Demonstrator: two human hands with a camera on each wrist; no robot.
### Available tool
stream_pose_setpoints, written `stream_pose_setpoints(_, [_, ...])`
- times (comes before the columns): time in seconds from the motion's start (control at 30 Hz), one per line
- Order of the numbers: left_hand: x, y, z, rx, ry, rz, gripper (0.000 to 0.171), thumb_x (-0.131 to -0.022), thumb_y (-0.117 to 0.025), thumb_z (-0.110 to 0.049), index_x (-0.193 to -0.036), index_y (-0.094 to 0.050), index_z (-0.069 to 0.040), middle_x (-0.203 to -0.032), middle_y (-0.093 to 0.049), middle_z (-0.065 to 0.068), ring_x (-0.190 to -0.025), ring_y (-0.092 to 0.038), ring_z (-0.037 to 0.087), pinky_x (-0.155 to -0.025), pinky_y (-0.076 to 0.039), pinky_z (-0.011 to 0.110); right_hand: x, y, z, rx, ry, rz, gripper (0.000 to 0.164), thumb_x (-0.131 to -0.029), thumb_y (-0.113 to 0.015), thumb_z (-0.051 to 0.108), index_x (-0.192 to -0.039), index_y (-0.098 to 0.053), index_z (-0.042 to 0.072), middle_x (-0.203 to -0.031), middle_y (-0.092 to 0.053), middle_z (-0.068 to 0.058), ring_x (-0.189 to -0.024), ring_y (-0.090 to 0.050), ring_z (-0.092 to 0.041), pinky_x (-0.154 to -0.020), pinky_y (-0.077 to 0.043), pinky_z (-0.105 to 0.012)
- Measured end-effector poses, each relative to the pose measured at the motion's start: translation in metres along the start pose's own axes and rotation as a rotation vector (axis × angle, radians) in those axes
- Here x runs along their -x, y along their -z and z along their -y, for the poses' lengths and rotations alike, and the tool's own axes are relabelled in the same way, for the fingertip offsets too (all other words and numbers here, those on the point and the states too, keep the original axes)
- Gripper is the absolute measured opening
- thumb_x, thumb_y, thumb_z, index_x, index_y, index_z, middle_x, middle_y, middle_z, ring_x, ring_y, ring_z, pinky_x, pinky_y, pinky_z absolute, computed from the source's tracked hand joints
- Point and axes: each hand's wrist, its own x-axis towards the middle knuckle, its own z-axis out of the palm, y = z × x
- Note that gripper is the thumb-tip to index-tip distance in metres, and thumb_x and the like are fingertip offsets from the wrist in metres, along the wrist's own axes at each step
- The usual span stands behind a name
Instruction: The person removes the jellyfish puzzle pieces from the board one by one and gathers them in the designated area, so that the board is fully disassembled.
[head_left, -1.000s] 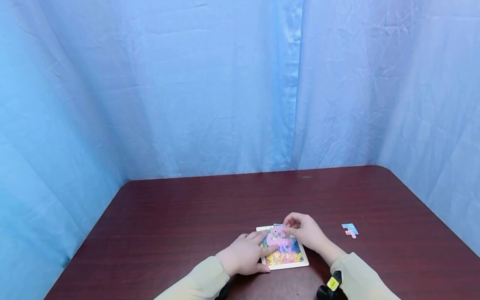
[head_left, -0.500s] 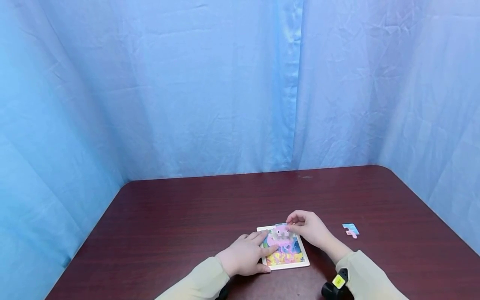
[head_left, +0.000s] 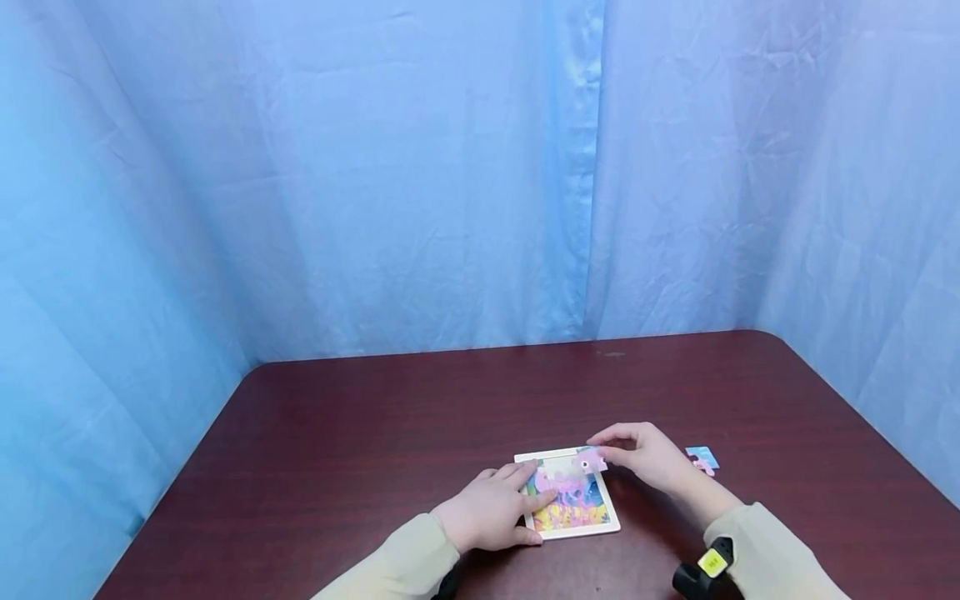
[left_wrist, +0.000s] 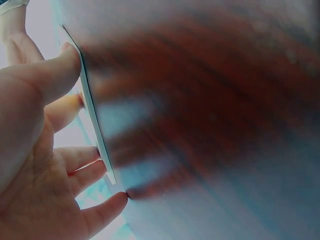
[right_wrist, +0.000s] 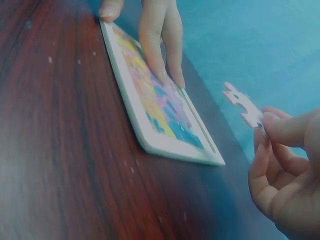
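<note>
A jigsaw puzzle with a white frame point(head_left: 581, 532) lies on the table, its picture pink, yellow and blue. My left hand point(head_left: 495, 510) rests on its left side with fingers spread; in the left wrist view the fingertips meet the thin board edge point(left_wrist: 95, 116). Between thumb and fingers, my right hand point(head_left: 651, 458) pinches a pink puzzle piece point(head_left: 590, 461) with an eye on it. That piece point(right_wrist: 244, 106) is held up off the board in the right wrist view. A pale gap shows at the top of the picture.
Another puzzle piece point(head_left: 703, 457), blue and pink, lies on the table to the right, partly behind my right hand. The dark red wooden table point(head_left: 375, 433) is bounded by blue curtains point(head_left: 420, 183) at the back and sides.
My right hand has drawn the pink puzzle piece out of the top of the puzzle and moved it rightward. The left hand has stayed in place.
</note>
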Motion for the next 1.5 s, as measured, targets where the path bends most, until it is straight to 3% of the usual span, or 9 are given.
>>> stream_pose_setpoints(0.13, [0.000, 0.001, 0.000, -0.007, -0.005, -0.007, 0.060, -0.087, -0.056, -0.057, -0.142, -0.040, -0.040, -0.152, -0.033, 0.003, -0.138, -0.034, 0.017, -0.103, -0.038, 0.037, 0.004, 0.007, -0.003, 0.012, -0.021, -0.013, 0.019, -0.086, -0.068, 0.013, -0.103, -0.072, 0.004, -0.102, -0.069, -0.011, -0.083, -0.059, -0.015, -0.068, -0.050, -0.023])
stream_pose_setpoints(0.4, [0.001, 0.001, 0.000, -0.025, -0.016, -0.020, 0.060, -0.087, -0.055, -0.057, -0.142, -0.040, -0.039, -0.152, -0.034, 0.003, -0.138, -0.035, 0.018, -0.103, -0.039, 0.036, 0.009, 0.028, -0.013, 0.034, 0.038, -0.021, 0.028, -0.087, -0.064, 0.006, -0.113, -0.065, -0.004, -0.109, -0.066, -0.019, -0.078, -0.058, -0.002, -0.066, -0.050, -0.021])
stream_pose_setpoints(0.67, [0.001, -0.001, 0.000, -0.034, -0.015, -0.038, 0.060, -0.086, -0.056, -0.057, -0.142, -0.041, -0.039, -0.151, -0.034, 0.003, -0.137, -0.036, 0.018, -0.101, -0.039, 0.035, 0.013, 0.050, -0.022, 0.037, 0.008, 0.008, 0.025, -0.089, -0.063, 0.009, -0.110, -0.066, -0.004, -0.100, -0.067, -0.015, -0.074, -0.056, -0.003, -0.065, -0.052, -0.024])
stream_pose_setpoints(0.87, [0.000, -0.004, 0.001, -0.046, -0.018, -0.056, 0.060, -0.086, -0.056, -0.058, -0.141, -0.041, -0.040, -0.151, -0.035, 0.004, -0.136, -0.037, 0.019, -0.101, -0.040, 0.035, 0.019, 0.069, -0.024, 0.147, -0.011, -0.035, 0.023, -0.089, -0.064, 0.014, -0.107, -0.069, 0.001, -0.094, -0.068, -0.008, -0.070, -0.054, -0.008, -0.059, -0.048, -0.025])
stream_pose_setpoints(0.97, [0.000, -0.005, 0.001, -0.040, -0.016, -0.055, 0.060, -0.086, -0.056, -0.058, -0.141, -0.041, -0.040, -0.151, -0.035, 0.004, -0.136, -0.037, 0.019, -0.102, -0.039, 0.036, 0.021, 0.076, -0.027, 0.212, -0.015, -0.050, 0.022, -0.089, -0.064, 0.016, -0.107, -0.070, 0.004, -0.096, -0.068, -0.008, -0.074, -0.054, -0.009, -0.063, -0.048, -0.026])
stream_pose_setpoints(1.33, [-0.001, -0.006, 0.002, -0.038, -0.015, -0.044, 0.061, -0.086, -0.055, -0.059, -0.142, -0.040, -0.041, -0.151, -0.034, 0.004, -0.137, -0.036, 0.019, -0.101, -0.039, 0.036, 0.025, 0.077, -0.042, 0.236, -0.054, -0.042, 0.017, -0.086, -0.066, 0.008, -0.101, -0.071, 0.002, -0.088, -0.066, -0.007, -0.059, -0.051, -0.009, -0.052, -0.044, -0.025])
stream_pose_setpoints(1.5, [-0.001, -0.006, 0.002, -0.034, -0.017, -0.051, 0.060, -0.086, -0.056, -0.058, -0.141, -0.041, -0.041, -0.151, -0.034, 0.004, -0.136, -0.037, 0.020, -0.101, -0.039, 0.035, 0.026, 0.076, -0.046, 0.304, -0.018, -0.043, 0.014, -0.083, -0.067, 0.003, -0.096, -0.070, 0.002, -0.077, -0.062, -0.002, -0.055, -0.047, -0.004, -0.050, -0.042, -0.023])
